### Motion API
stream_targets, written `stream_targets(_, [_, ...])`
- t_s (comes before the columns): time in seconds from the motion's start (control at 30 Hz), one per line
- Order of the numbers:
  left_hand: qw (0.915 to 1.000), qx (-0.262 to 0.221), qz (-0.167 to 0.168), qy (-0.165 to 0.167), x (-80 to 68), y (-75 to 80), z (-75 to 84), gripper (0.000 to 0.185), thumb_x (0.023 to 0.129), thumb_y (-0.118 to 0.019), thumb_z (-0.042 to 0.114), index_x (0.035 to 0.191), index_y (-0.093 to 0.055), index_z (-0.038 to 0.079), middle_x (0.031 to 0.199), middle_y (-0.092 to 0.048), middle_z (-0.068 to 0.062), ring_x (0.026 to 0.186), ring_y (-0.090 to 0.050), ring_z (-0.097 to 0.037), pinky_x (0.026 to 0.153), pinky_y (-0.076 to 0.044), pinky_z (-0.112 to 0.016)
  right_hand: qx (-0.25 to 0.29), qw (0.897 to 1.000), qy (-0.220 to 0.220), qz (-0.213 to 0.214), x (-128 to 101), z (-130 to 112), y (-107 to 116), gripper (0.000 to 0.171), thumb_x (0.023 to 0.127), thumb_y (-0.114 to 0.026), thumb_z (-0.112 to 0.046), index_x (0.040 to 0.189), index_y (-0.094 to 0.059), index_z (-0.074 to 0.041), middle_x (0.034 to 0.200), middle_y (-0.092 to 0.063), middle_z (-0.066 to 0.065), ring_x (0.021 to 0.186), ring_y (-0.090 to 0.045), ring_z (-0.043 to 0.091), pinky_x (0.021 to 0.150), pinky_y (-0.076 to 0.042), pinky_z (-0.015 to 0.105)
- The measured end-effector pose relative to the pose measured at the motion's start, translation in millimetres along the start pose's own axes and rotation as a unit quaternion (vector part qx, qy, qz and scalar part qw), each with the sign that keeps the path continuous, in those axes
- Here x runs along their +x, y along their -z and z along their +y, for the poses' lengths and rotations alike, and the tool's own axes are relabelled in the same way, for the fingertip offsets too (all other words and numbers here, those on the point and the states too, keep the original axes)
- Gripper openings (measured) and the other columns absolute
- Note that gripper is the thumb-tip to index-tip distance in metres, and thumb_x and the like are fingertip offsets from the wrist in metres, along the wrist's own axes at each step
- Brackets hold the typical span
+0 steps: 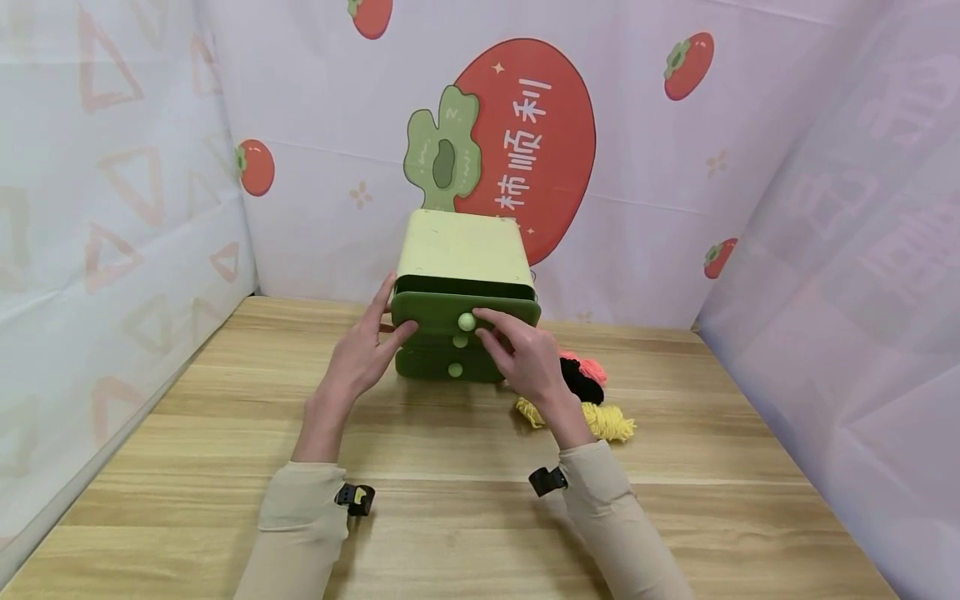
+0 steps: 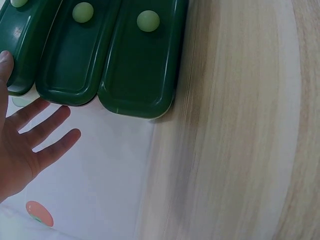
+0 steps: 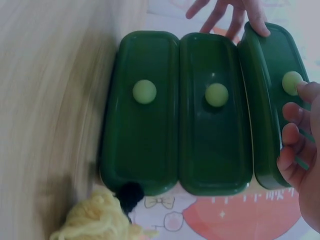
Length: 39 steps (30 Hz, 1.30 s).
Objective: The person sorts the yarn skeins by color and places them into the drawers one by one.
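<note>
Partly open top drawer (image 1: 465, 312), both hands (image 1: 358, 354) touching

A wooden table (image 1: 450, 517) carries a green drawer box (image 1: 461, 250) near its back edge. Just right of the box lie yellow (image 1: 611, 421), black (image 1: 581, 379) and pink yarn bundles (image 1: 588, 362).

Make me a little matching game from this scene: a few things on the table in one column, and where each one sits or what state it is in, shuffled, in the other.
Things:
1. top drawer
2. bottom drawer
3. yellow yarn
4. left hand

Places or states:
A. lies on the table right of the cabinet
B. pulled slightly out
C. closed, lowest in the stack
D. thumb on the top drawer's left end

Pairs: 1-B, 2-C, 3-A, 4-D
</note>
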<state>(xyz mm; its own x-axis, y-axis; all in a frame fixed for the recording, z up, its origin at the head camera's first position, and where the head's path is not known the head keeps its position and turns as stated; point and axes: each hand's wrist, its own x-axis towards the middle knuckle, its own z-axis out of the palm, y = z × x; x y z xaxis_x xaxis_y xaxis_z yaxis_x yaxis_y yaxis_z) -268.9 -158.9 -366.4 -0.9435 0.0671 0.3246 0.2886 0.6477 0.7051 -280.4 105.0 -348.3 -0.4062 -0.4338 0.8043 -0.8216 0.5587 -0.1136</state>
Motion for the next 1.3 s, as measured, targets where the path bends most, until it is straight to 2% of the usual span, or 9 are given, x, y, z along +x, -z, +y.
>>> stream_targets(0.3, [1.0000, -0.008, -0.001, 0.003, -0.5, 1.2, -0.3, 0.077, 0.095, -0.046, 0.068, 0.153, 0.003, 0.055, 0.146, -0.051, -0.008, 0.121, -0.062, -0.031, 0.094, -0.046, -0.059, 0.005, 1.000, -0.002, 0.023, -6, 12, 14, 0.030, 0.089, -0.074, -0.012, 0.119, -0.070, -0.010, 0.066, -0.062, 0.000, 0.052, -0.048, 0.007, 0.048, -0.041, 0.025])
stream_targets(0.67, [0.9999, -0.014, -0.009, 0.003, -0.8, 1.8, -0.4, 0.077, 0.095, -0.046, 0.068, 0.153, 0.003, 0.056, 0.147, -0.049, -0.008, 0.122, -0.062, -0.032, 0.096, -0.046, -0.060, 0.033, 0.997, -0.003, 0.069, -4, 24, 34, 0.030, 0.085, -0.075, -0.002, 0.115, -0.070, -0.005, 0.062, -0.060, 0.003, 0.045, -0.040, 0.009, 0.045, -0.034, 0.020])
stream_targets(1.0, [0.9996, -0.022, -0.014, 0.011, 0.2, 2.9, -0.6, 0.077, 0.094, -0.047, 0.069, 0.152, 0.002, 0.057, 0.146, -0.051, -0.007, 0.122, -0.062, -0.030, 0.096, -0.046, -0.059, 0.027, 0.992, -0.052, 0.107, -4, 34, 46, 0.022, 0.089, -0.072, -0.005, 0.112, -0.072, -0.004, 0.060, -0.058, 0.004, 0.042, -0.034, 0.004, 0.042, -0.028, 0.019])
stream_targets(1.2, [0.9995, -0.026, -0.011, 0.012, -0.5, 3.4, 0.1, 0.078, 0.093, -0.047, 0.070, 0.153, 0.001, 0.057, 0.144, -0.052, -0.006, 0.122, -0.062, -0.029, 0.095, -0.046, -0.058, 0.027, 0.983, -0.120, 0.134, -6, 45, 50, 0.020, 0.093, -0.069, -0.010, 0.112, -0.072, -0.004, 0.060, -0.060, 0.007, 0.040, -0.036, 0.001, 0.040, -0.028, 0.016])
stream_targets(1.3, [0.9996, -0.024, -0.013, 0.011, -0.3, 3.2, -0.2, 0.077, 0.093, -0.047, 0.069, 0.153, 0.001, 0.057, 0.144, -0.051, -0.006, 0.122, -0.062, -0.030, 0.095, -0.046, -0.058, 0.016, 0.980, -0.149, 0.131, -8, 50, 50, 0.020, 0.093, -0.069, -0.013, 0.112, -0.072, -0.005, 0.060, -0.062, 0.007, 0.039, -0.037, 0.001, 0.040, -0.028, 0.016])
